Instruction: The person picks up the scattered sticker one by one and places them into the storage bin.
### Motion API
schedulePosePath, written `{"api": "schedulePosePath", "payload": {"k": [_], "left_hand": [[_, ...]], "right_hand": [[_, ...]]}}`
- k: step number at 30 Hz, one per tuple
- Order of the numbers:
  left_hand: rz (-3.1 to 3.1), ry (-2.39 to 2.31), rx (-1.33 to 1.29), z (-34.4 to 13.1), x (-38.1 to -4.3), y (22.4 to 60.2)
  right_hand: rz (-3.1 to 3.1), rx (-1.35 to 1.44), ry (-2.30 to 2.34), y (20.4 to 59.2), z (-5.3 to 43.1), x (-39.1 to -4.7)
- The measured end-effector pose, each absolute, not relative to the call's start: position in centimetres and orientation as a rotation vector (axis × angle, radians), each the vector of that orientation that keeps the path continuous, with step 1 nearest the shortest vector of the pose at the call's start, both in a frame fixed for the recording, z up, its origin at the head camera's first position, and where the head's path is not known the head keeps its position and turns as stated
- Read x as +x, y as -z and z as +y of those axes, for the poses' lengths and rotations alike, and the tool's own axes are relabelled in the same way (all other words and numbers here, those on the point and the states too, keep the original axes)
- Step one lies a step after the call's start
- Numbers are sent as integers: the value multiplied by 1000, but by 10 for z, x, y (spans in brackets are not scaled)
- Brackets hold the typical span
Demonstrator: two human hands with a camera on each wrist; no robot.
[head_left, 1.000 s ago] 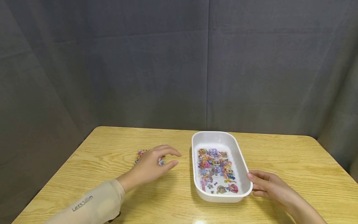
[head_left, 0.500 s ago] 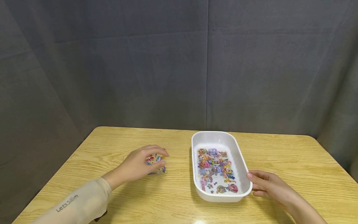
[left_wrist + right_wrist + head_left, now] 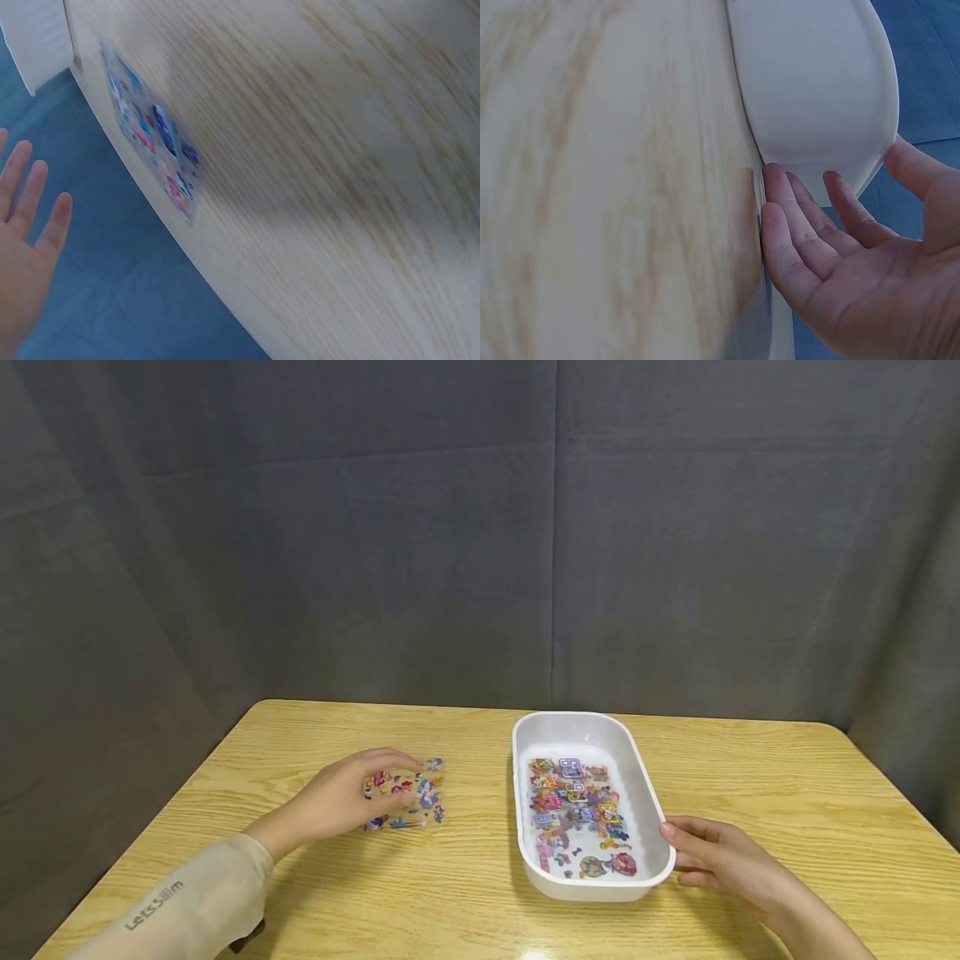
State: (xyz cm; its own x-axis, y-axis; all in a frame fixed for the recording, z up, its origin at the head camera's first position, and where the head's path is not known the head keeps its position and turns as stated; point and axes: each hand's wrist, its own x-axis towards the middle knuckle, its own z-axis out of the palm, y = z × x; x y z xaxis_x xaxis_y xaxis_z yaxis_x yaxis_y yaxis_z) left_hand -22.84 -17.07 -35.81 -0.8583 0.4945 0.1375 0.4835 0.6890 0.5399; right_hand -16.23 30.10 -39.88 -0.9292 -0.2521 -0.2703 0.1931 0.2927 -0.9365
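A clear sheet of colourful cartoon stickers (image 3: 427,795) lies flat on the table. My left hand (image 3: 337,797) hovers over its left part, hiding some of it; in the left wrist view the spread fingers are apart from the sticker sheet (image 3: 156,133) and hold nothing. To the right stands a white oval-cornered plastic tray (image 3: 573,716), with more clear stickers (image 3: 576,792) spread on its bottom. My right hand (image 3: 731,858) holds this tray by its near right corner, thumb at the rim and fingers against the outer wall (image 3: 817,97).
A light wood table (image 3: 480,910) with rounded far corners carries everything. Behind it hangs a dark grey curtain (image 3: 420,568). The strip of table between sheet and tray is narrow.
My left hand has moved left from the gap beside the tray, uncovering most of the sticker sheet. My right hand and the tray have stayed in place.
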Motion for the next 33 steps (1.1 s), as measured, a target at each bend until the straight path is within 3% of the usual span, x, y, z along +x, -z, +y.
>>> {"api": "schedulePosePath", "payload": {"k": [33], "left_hand": [[2698,-950,582,-207,-252,382]], "right_hand": [[2219,-22,1651,398,300,-162]]}}
